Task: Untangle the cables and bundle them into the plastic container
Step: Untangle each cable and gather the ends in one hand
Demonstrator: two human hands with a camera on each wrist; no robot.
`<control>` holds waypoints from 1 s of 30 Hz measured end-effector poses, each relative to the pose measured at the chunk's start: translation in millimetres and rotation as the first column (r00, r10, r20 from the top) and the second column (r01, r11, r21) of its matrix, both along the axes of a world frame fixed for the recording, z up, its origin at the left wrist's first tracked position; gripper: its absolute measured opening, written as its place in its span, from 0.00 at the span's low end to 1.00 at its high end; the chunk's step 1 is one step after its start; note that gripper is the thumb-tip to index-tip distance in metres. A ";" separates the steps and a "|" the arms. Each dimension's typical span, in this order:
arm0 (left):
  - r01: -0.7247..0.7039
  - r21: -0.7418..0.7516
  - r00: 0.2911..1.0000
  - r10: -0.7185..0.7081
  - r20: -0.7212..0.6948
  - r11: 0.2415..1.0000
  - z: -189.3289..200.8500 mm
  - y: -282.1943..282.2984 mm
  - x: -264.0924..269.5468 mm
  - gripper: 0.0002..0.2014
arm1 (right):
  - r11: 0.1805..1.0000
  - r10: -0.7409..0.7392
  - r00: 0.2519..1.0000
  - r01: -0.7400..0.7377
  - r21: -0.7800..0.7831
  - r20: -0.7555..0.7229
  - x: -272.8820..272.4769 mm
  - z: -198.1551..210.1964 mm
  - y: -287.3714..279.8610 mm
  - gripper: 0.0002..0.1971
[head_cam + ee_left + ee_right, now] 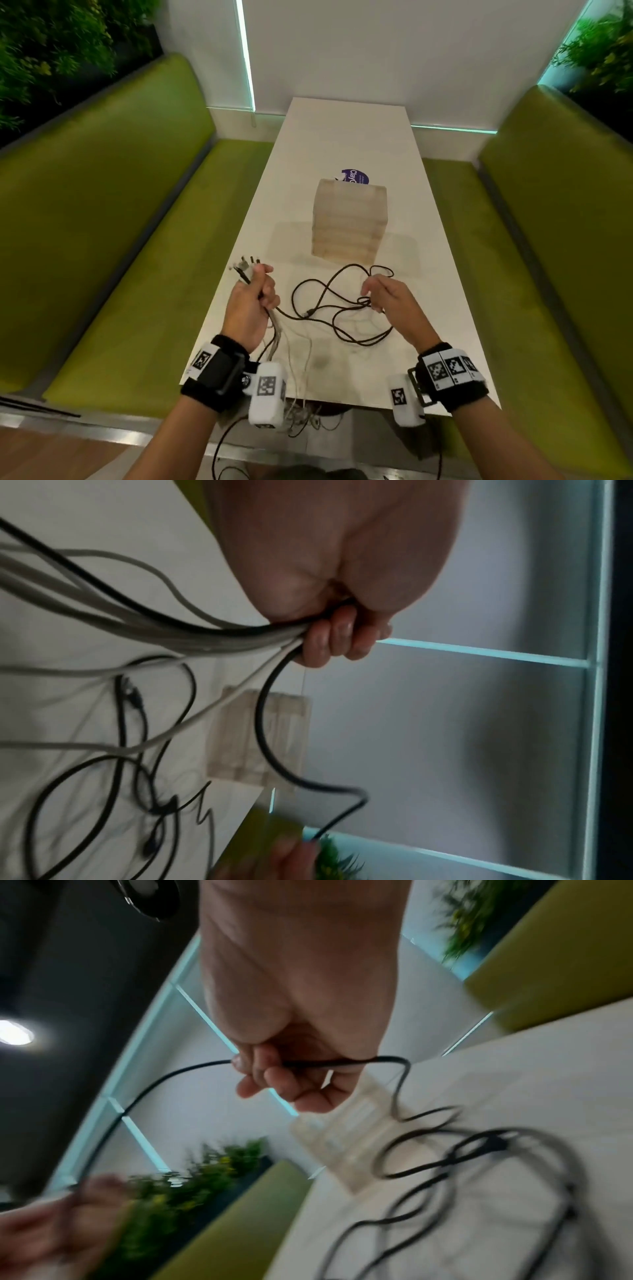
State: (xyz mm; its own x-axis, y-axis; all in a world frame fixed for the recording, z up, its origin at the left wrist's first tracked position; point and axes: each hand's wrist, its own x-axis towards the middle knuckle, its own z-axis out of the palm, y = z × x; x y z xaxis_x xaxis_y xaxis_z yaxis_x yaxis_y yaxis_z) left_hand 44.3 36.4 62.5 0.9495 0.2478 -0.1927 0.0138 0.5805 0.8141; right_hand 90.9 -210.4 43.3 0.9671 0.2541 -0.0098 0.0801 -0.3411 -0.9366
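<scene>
The left hand [251, 301] is a closed fist around a gathered bunch of cables, black and pale grey together, with their plugs [245, 265] sticking up above the knuckles. Holding the plug ends together like this looks like a way of keeping every cable anchored at one end, so that the loose lengths can be teased apart from a fixed start. Below the fist the pale cables [291, 363] trail toward the near edge of the worktop [342, 137] and some hang over it.

The right hand [383, 294] is raised just above the tangle and pinches a single black cable [342, 1062] between thumb and fingertips, the other fingers loosely curled. That strand runs across to the left fist, so the right hand seems to be drawing one cable clear of the rest. The remaining black loops [342, 308] lie crossed and knotted on the worktop between the two hands.

The plastic container [349, 222] stands just beyond the tangle, within easy reach. No cable is visibly in it, so the bundling step appears not yet begun.
</scene>
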 end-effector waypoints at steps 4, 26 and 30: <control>0.180 0.128 0.983 -0.175 -0.048 0.975 -1.3 -41.3 -0.7 0.16 | 0.999 -0.028 0.998 0.030 -0.018 0.064 -13.2 12.6 41.7 0.17; -0.226 -0.038 0.974 0.227 0.017 0.973 29.2 36.2 1.2 0.16 | 0.916 0.105 0.992 -0.069 -0.396 0.069 29.2 -22.3 -23.4 0.15; -0.176 0.114 0.983 0.181 -0.032 0.978 6.2 23.4 1.3 0.13 | 0.967 0.026 0.996 -0.003 -0.255 0.090 22.7 -7.0 -9.1 0.14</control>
